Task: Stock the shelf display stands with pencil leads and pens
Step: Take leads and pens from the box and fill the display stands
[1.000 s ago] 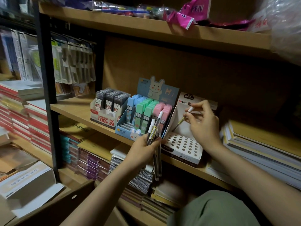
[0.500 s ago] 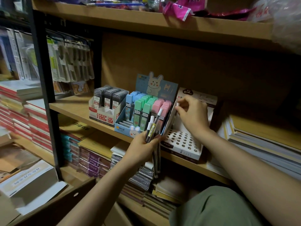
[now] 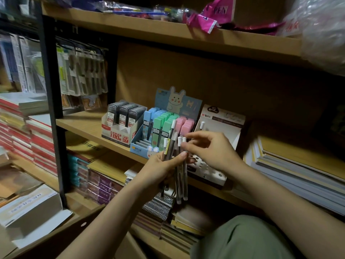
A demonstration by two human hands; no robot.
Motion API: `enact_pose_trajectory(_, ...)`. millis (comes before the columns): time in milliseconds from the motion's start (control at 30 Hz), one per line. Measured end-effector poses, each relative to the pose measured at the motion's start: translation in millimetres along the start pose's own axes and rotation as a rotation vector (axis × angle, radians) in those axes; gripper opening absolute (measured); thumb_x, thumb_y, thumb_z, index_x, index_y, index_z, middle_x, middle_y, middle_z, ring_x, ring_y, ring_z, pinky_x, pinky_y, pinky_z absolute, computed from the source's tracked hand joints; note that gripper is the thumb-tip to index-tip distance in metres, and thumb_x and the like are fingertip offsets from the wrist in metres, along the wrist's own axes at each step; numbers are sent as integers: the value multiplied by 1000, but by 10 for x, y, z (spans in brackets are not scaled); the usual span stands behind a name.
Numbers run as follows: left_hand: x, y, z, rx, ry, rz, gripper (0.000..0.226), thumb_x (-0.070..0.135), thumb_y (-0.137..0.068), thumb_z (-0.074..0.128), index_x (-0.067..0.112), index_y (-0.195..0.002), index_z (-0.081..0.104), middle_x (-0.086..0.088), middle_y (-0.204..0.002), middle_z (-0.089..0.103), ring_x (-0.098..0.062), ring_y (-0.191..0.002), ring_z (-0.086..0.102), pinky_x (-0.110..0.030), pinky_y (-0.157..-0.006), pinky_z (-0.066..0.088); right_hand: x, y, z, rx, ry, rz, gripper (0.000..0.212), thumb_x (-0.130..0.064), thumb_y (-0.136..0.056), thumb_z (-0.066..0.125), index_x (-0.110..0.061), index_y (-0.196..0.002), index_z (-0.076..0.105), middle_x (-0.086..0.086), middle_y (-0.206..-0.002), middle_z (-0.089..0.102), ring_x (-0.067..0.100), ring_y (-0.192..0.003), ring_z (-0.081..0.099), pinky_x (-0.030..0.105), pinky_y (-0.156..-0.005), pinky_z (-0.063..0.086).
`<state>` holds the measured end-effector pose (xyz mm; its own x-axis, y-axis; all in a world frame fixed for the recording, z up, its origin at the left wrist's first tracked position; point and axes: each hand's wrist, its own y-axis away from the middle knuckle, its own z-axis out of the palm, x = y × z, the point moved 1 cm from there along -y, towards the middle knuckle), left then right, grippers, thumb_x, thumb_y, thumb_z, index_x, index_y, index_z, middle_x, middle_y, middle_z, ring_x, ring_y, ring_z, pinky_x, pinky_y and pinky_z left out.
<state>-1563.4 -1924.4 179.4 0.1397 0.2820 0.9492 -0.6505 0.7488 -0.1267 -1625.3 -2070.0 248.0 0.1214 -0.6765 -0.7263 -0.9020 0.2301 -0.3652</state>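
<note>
While our left hand (image 3: 164, 165) grips a bundle of white-capped gel pens (image 3: 180, 165) upright in front of the middle shelf (image 3: 84, 124), our right hand (image 3: 211, 152) reaches in from the right with curled fingers, its fingertips at the caps of the two rightmost pens; we cannot tell whether they already pinch one. Behind the hands stands the white pen display stand (image 3: 222, 120), its perforated tray showing round holes, and one white-capped pen (image 3: 202, 125) stands in it at the far left. Just left of it sits the rabbit-printed display box (image 3: 177, 100) with blue, green and pink pencil lead cases (image 3: 164, 126), and further left a red-and-white box (image 3: 119, 133) of dark grey lead cases (image 3: 127, 114). Stacked notebooks (image 3: 298, 165) lie on the shelf to the right of the stand.
</note>
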Motion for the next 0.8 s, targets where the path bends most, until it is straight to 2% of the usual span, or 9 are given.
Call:
enact_pose_trajectory(100,15,20,14,10,21,3,26,31,-89,63,7,-97,72,4,-64,68,-3,-40,30,-14,-38,23,-50,-7,-12,2,-50,18,20,-19,-78,79,-26,-96,73,-2,-84,75,12,-81,71,26,-75,57)
enact_pose_trajectory(133,20,21,0,20,26,-2,31,32,-89,63,6,-101,73,1,-69,70,-3,-41,27,-15,-39,20,-66,-16,-32,-11,-97,30,20,-15,-81,77,-23,-98,73,-1,-87,75,13,-80,72,24,-72,57)
enact_pose_trajectory(200,21,28,-38,16,8,-19,37,34,-89,62,3,-108,71,3,-60,64,-4,-41,25,-17,-40,15,-105,-32,-84,-25,-244,61,21,-6,-86,70,-18,-103,72,6,-93,75,13,-78,72,22,-68,57)
enact_pose_trajectory(267,28,44,-42,-2,-3,-27,39,29,-92,59,-3,-114,65,7,-52,62,-1,-37,34,-13,-37,25,-136,-36,-122,-18,-339,62,23,-2,-89,65,-21,-102,71,12,-98,73,14,-76,70,22,-71,57)
enact_pose_trajectory(300,35,51,-28,-1,10,-25,37,25,-93,59,-5,-114,63,6,-56,66,0,-36,41,-12,-36,31,-145,-28,-125,-11,-348,54,24,-2,-90,64,-22,-102,71,13,-99,73,14,-76,70,22,-71,57)
enact_pose_trajectory(400,55,55,16,28,21,-20,28,21,-92,62,-1,-109,64,-2,-75,74,-1,-41,54,-14,-38,40,-140,19,-100,31,-319,29,25,-5,-87,68,-18,-109,71,8,-95,72,17,-73,71,22,-68,57)
enact_pose_trajectory(533,15,20,3,136,-113,-16,36,31,-87,67,-1,-104,68,10,-46,49,-4,-38,40,-17,-38,30,-160,-31,-213,84,-196,-17,32,-3,-83,71,-19,-111,71,5,-94,72,22,-80,72,30,-73,60)
enact_pose_trajectory(667,-35,-18,-34,181,-186,-7,44,30,-89,64,-7,-111,63,9,-48,43,-4,-39,39,-15,-39,32,-144,-219,-512,353,49,-170,32,-5,-86,69,-19,-114,68,-3,-98,70,12,-88,70,28,-79,59)
enact_pose_trajectory(800,-78,-20,20,153,-224,3,41,26,-93,59,-10,-112,60,3,-54,42,-6,-43,37,-15,-41,30,-27,-296,-409,393,145,-214,28,-8,-86,71,-21,-111,70,-7,-95,70,7,-87,69,33,-79,60)
